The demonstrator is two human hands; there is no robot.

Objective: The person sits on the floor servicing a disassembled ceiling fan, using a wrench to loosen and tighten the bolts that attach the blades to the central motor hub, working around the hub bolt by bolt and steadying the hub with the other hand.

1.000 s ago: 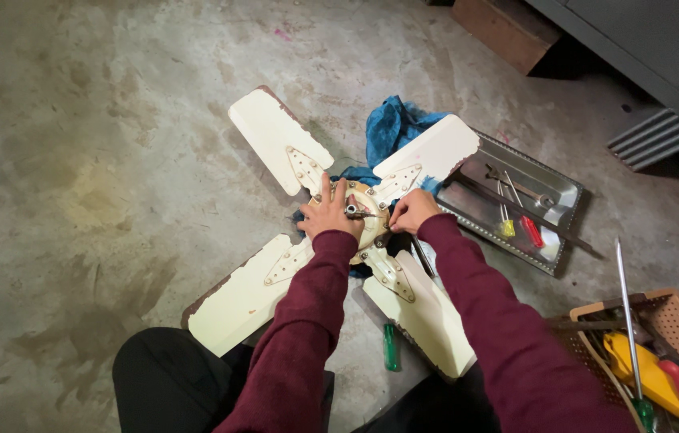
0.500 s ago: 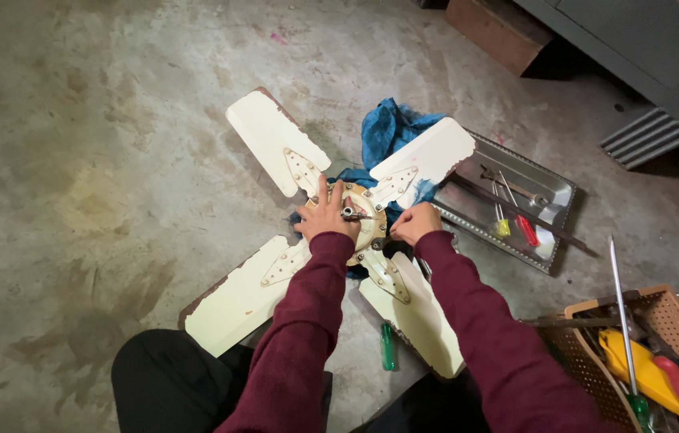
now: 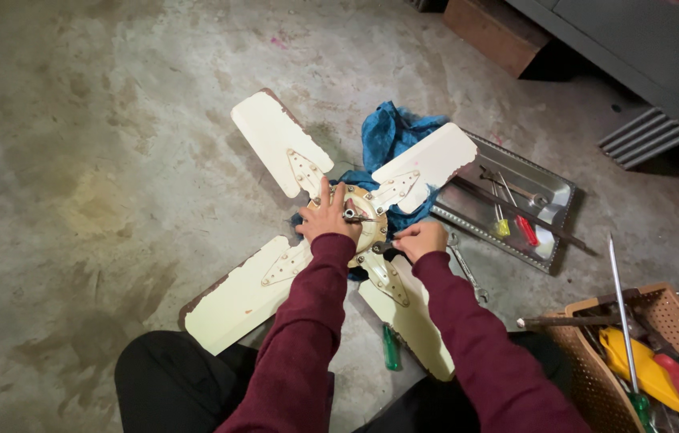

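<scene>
Four-blade cream fan (image 3: 353, 228) lies flat on the concrete floor (image 3: 99, 160). Left hand (image 3: 328, 217) spread flat on the hub, holding nothing. Right hand (image 3: 421, 239) pinched closed at hub edge; can't tell on what. Blue rag (image 3: 392, 136) underneath, metal tray (image 3: 552, 196) right, tool basket (image 3: 596, 361) far right.

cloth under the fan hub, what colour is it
Blue; the cloth shows best in the head view.

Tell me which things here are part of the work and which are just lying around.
In use: fan, left hand, right hand, blue cloth under the fan.
Lying about: metal tray, green screwdriver, wrench, tool basket, wooden block.
</scene>
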